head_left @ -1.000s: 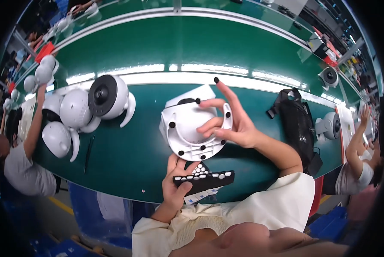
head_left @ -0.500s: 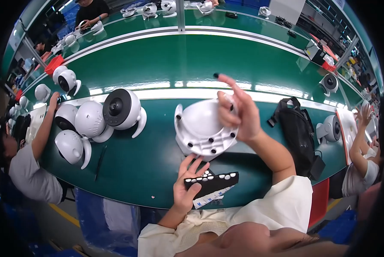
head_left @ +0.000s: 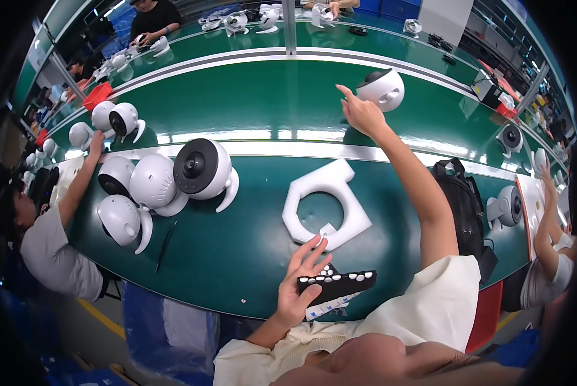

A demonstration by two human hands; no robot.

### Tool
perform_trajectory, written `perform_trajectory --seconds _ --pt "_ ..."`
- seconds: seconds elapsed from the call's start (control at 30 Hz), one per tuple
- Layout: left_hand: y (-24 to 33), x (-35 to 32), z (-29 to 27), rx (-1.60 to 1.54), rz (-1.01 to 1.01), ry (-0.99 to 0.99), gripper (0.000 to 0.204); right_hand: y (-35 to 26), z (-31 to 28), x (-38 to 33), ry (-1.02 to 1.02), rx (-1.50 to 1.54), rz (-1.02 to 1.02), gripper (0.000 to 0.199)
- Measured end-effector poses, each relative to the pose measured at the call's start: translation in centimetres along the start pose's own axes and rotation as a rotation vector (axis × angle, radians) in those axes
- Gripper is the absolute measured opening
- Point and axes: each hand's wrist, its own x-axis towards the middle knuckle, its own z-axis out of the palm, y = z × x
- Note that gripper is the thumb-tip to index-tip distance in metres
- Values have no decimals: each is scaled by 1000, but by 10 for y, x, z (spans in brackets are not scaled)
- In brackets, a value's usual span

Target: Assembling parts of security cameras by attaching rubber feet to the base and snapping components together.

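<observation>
My right hand (head_left: 364,118) reaches far out over the green belt, its index finger stretched out. Its other fingers are bent against a white ball-shaped camera (head_left: 389,90) with a black front; part of the grip is hidden. The camera is tilted, and I cannot tell whether it touches the belt. Near the front edge, my left hand (head_left: 293,297) pinches a black sheet with white round pads (head_left: 333,286) under its thumb, other fingers spread. Their tips lie by a white foam ring (head_left: 295,209), which has a small pale piece at its near rim.
Several white cameras (head_left: 201,168) stand at left beside a thin black stick (head_left: 166,247). A black bag (head_left: 459,206) lies right of my arm, with another camera (head_left: 507,206) beyond it. Co-workers' arms (head_left: 82,174) reach in on both sides. A metal post (head_left: 290,29) rises behind the belt.
The white camera has left the foam ring, which now shows its hole. My right hand has moved forward with the camera to the belt. The left hand keeps its hold on the sheet.
</observation>
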Motion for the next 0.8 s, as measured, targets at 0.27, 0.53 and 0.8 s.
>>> perform_trajectory --seconds 0.27,0.53,0.8 --pt "1 0 -2 -19 -2 -62 13 15 63 -13 126 -96 -208 46" --pt "2 0 -1 -7 -3 -71 15 9 57 -16 44 282 -192 50" --pt "2 0 -2 -5 1 -77 17 -4 32 -23 52 415 -171 51"
